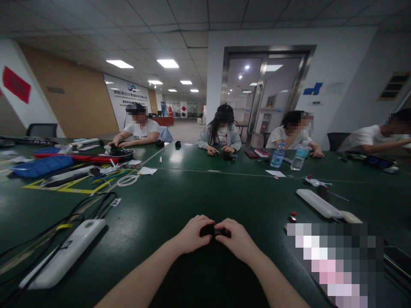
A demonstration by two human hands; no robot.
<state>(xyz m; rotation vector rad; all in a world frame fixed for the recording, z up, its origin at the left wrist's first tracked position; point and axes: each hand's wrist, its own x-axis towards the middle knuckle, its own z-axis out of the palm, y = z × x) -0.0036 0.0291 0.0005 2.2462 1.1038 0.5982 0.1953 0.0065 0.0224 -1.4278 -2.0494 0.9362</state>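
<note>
I pinch a small black part (214, 232) between both hands — left hand (192, 234), right hand (236, 239) — near the table's (199, 192) near edge.

A black "2" is printed on the white power strip (64, 252) at eight o'clock. At two o'clock of it, a small white tag (116, 202) also reads "2". The wall banner (128, 102) lettering at ten o'clock is illegible.

Near edge, centre: left hand (192, 235) and right hand (236, 239) touching, small part (214, 232) between them, on the table (180, 192).
Near left corner: power strip (61, 254).
Left edge: tray (41, 166), well behind the power strip.
Right edge: second power strip (324, 205).
Far edge, right of centre: bottles (278, 155), side by side.
</note>
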